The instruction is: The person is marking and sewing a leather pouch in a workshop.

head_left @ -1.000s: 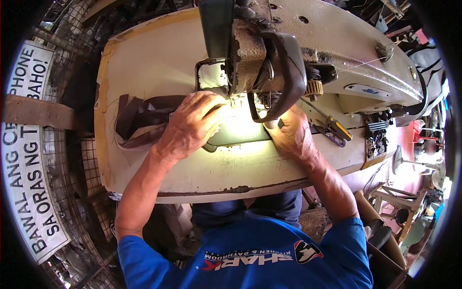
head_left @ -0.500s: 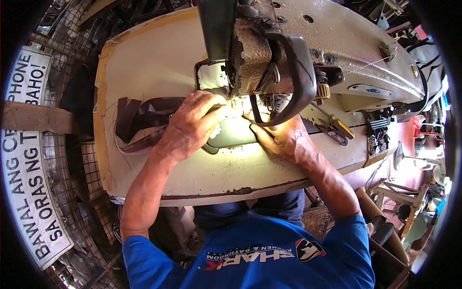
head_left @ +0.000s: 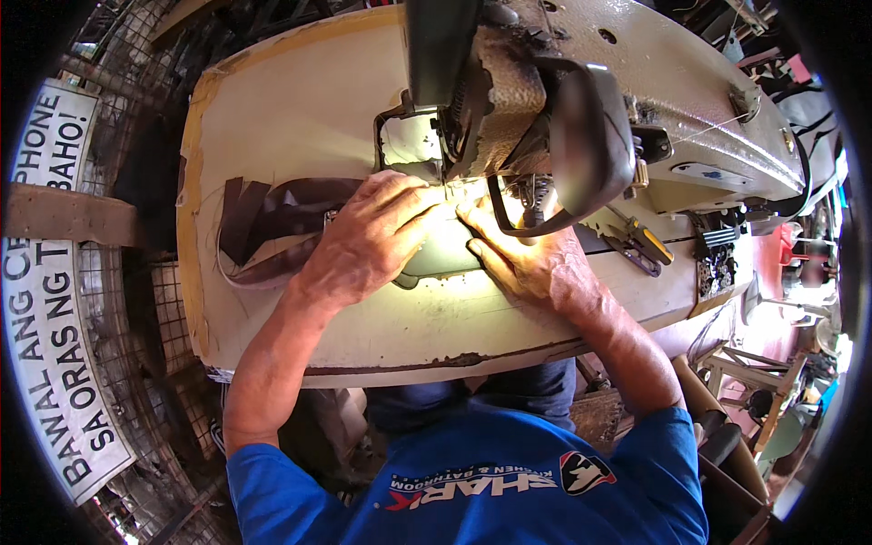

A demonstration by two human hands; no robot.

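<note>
Both hands meet at the brightly lit needle area of a sewing machine [head_left: 590,86]. My left hand [head_left: 371,238] is closed, its bent fingers on the end of a dark brown strap [head_left: 295,195] beside the needle. The strap loops out to the left and lies on the worktable; a small metal piece shows on it by my wrist side. My right hand [head_left: 536,262] lies to the right of the needle, thumb and forefinger stretched toward it with a gap between them. Its other fingers are partly hidden behind a black frame [head_left: 568,222]. Glare washes out the fingertips' contact.
The cream worktable [head_left: 272,91] has a taped left edge and a chipped front edge. Right of my right hand lie a yellow-handled screwdriver [head_left: 649,243] and scissors [head_left: 639,262]. Small metal parts [head_left: 716,272] sit farther right. A wire grid with a sign [head_left: 68,300] stands at left.
The machine head and black frame appear shifted to the right in the picture. My right thumb and forefinger show a slightly wider gap. Both hands stay by the needle.
</note>
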